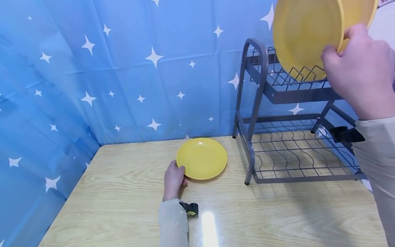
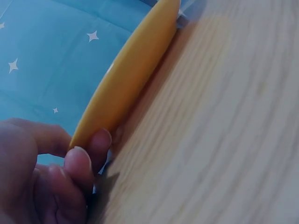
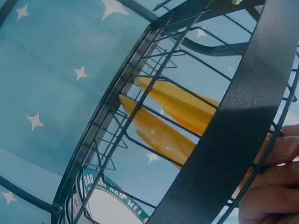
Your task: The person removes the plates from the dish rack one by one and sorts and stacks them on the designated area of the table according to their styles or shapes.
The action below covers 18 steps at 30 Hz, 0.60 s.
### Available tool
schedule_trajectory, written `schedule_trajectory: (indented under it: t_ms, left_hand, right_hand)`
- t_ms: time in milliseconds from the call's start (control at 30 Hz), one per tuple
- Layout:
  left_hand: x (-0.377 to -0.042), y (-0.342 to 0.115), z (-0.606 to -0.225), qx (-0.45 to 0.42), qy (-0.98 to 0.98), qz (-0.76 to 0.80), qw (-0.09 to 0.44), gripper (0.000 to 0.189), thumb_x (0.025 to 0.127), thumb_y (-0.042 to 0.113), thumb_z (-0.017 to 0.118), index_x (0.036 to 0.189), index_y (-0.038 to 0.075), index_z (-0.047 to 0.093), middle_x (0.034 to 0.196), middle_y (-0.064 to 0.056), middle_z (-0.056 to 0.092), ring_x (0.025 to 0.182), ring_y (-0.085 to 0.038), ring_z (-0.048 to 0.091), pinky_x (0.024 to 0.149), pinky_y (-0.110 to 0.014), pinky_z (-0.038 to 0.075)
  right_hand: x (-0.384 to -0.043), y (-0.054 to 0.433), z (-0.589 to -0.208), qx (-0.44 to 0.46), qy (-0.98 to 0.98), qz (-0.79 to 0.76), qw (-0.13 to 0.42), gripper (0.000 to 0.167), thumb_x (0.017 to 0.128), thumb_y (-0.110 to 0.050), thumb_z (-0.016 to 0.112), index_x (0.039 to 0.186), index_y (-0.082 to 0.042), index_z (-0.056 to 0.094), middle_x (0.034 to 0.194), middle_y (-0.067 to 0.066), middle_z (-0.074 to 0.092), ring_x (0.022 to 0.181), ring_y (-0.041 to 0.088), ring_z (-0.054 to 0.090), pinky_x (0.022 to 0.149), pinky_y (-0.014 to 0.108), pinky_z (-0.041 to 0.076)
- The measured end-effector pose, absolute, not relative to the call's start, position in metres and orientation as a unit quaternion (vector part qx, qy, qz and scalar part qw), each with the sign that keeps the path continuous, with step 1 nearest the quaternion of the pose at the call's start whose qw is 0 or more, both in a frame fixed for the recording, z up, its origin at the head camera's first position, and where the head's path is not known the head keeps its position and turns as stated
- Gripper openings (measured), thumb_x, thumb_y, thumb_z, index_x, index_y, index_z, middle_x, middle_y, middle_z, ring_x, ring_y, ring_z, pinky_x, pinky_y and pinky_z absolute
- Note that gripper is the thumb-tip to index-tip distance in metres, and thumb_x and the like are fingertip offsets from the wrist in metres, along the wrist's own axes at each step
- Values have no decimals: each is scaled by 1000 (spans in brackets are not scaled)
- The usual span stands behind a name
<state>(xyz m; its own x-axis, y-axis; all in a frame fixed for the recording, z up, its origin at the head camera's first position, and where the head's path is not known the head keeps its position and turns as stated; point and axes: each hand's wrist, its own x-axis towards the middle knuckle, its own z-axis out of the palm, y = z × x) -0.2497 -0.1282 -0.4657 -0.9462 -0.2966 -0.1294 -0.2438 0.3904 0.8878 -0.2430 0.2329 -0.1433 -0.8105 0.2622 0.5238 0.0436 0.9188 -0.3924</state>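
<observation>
A yellow plate point(image 1: 202, 158) lies face up over the wooden table, its left rim pinched by my left hand point(image 1: 174, 178). In the left wrist view, the thumb and fingers of the left hand point(image 2: 60, 172) meet at the rim of this plate point(image 2: 126, 74). My right hand point(image 1: 361, 68) grips the right edge of a second yellow plate point(image 1: 308, 34), which stands upright in the top tier of a grey dish rack point(image 1: 302, 97). Another yellow plate point(image 1: 359, 12) stands just behind it. From below, the right wrist view shows both plates between the wires, with the right hand point(image 3: 273, 182) partly cut off.
The rack's lower wire shelf point(image 1: 302, 151) sits low over the table point(image 1: 123, 206). A white round item with green lettering point(image 3: 117, 200) shows beyond the rack in the right wrist view. Behind everything hangs a blue curtain with white stars point(image 1: 139, 68).
</observation>
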Motion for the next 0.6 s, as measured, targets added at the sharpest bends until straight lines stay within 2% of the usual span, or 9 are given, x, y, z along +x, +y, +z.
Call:
schedule_trajectory:
  t_ms: [167,300,400,600]
  left_hand:
    - [-247,-130,-464,159,-837,-524,9,44,86,15,42,129,4,39,53,-7,55,36,-18,51,37,-29,44]
    - [-247,-131,-463,157,-831,-534,2,43,88,16,43,130,5,38,56,-8,58,38,-18,51,38,-30,45]
    - [-247,-132,-463,161,-833,-529,7,46,89,19,46,132,6,38,55,-8,56,38,-17,50,38,-30,44]
    - [-249,-133,-460,175,-843,-507,31,48,89,25,50,133,10,38,53,-9,55,36,-18,47,37,-29,40]
  right_hand:
    - [-242,233,-146,-78,-934,182,298,47,92,-24,28,129,5,32,120,33,44,99,52,48,51,48,44]
    - [-242,233,-149,-78,-931,182,305,47,92,-24,26,128,5,33,121,33,44,103,51,46,67,56,43]
    - [-241,232,-151,-82,-928,184,314,48,92,-25,25,129,5,32,121,32,44,105,50,44,73,57,41]
    - [-239,230,-153,-80,-917,188,342,47,93,-26,24,130,2,32,122,30,45,107,49,45,75,57,39]
